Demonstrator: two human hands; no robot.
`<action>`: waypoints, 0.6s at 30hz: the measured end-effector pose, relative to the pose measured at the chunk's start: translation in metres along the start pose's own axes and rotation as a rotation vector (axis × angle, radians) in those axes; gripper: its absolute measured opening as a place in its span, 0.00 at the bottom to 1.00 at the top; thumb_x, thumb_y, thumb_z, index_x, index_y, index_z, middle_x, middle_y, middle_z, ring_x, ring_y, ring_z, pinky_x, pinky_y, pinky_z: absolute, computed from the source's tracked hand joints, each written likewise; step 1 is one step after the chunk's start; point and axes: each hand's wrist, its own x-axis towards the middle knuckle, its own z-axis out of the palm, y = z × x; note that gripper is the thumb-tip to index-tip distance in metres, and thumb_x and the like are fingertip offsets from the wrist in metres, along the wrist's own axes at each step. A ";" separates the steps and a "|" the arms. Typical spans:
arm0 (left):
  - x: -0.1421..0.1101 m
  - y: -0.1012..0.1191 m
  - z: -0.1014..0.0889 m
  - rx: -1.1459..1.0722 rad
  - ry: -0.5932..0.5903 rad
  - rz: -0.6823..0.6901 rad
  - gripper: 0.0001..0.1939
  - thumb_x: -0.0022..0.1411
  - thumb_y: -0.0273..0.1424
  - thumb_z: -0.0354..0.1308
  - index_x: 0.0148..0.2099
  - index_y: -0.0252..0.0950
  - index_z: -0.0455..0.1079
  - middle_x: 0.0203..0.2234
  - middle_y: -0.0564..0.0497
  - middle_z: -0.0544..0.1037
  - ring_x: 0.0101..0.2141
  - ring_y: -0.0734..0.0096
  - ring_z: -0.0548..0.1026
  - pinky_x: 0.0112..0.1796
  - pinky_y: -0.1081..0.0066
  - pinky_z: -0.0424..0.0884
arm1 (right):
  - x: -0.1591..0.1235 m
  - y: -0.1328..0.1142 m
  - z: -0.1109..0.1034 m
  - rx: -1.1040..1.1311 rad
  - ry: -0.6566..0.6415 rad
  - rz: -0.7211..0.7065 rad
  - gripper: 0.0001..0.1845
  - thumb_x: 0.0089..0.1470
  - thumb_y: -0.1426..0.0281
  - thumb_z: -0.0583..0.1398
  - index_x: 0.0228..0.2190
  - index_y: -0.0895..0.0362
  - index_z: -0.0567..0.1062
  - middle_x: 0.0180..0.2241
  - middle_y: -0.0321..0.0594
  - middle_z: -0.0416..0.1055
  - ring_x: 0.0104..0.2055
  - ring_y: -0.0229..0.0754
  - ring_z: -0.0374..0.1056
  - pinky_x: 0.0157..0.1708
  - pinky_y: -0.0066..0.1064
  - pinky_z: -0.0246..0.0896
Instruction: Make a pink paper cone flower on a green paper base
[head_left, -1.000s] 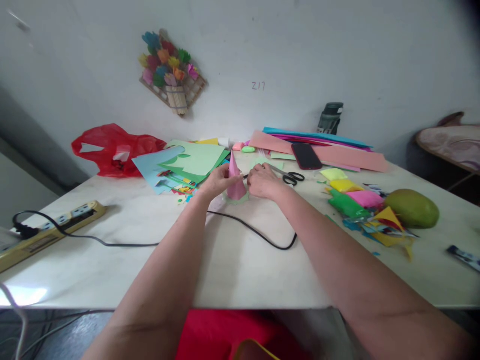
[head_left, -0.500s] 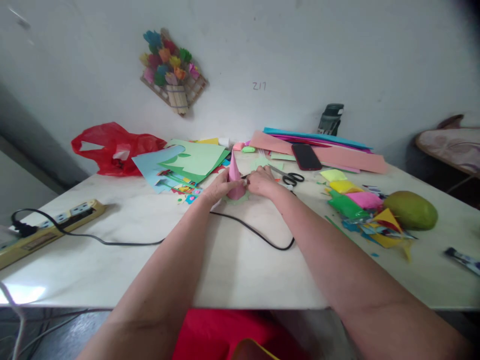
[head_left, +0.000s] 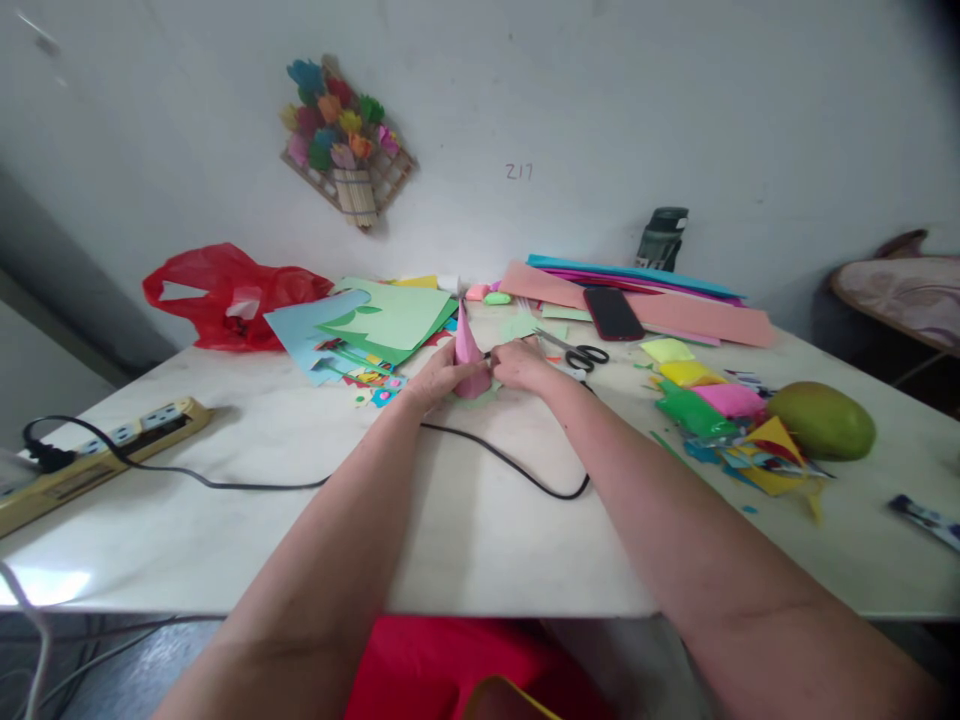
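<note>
A pink paper cone [head_left: 466,350] stands point up in the middle of the table, on a pale green paper piece with a jagged edge [head_left: 480,398]. My left hand [head_left: 435,382] is closed around the cone's left side, with the thumb across its front. At the cone's right side my right hand [head_left: 519,364] is closed, its fingertips pinched close to the paper. What those fingers hold is too small and hidden to make out. Scissors with black handles [head_left: 586,357] lie just beyond my right wrist.
A black cord [head_left: 517,465] runs from the power strip [head_left: 142,430] under my forearms. Coloured paper sheets [head_left: 397,315] and a red plastic bag [head_left: 240,295] lie left. A phone [head_left: 613,314], clay packets [head_left: 694,400] and a green fruit [head_left: 821,420] are at the right.
The cone's tip leans slightly further left. My right hand has shifted a little, its fingers still pinched beside the cone, while my left hand keeps its hold.
</note>
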 end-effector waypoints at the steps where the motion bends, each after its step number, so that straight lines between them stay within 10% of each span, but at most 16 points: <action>1: 0.000 0.000 0.000 0.000 0.001 -0.001 0.16 0.46 0.33 0.59 0.38 0.32 0.63 0.31 0.49 0.72 0.34 0.68 0.69 0.34 0.71 0.65 | -0.001 0.000 -0.001 -0.004 -0.009 0.000 0.16 0.45 0.72 0.51 0.34 0.57 0.75 0.37 0.48 0.72 0.45 0.49 0.62 0.44 0.39 0.46; 18: 0.001 -0.010 -0.002 -0.080 -0.006 -0.013 0.18 0.46 0.32 0.57 0.41 0.31 0.65 0.31 0.49 0.73 0.32 0.69 0.70 0.34 0.70 0.66 | 0.000 -0.005 -0.002 0.004 -0.062 -0.003 0.15 0.43 0.74 0.52 0.32 0.57 0.75 0.39 0.48 0.72 0.47 0.50 0.62 0.46 0.40 0.48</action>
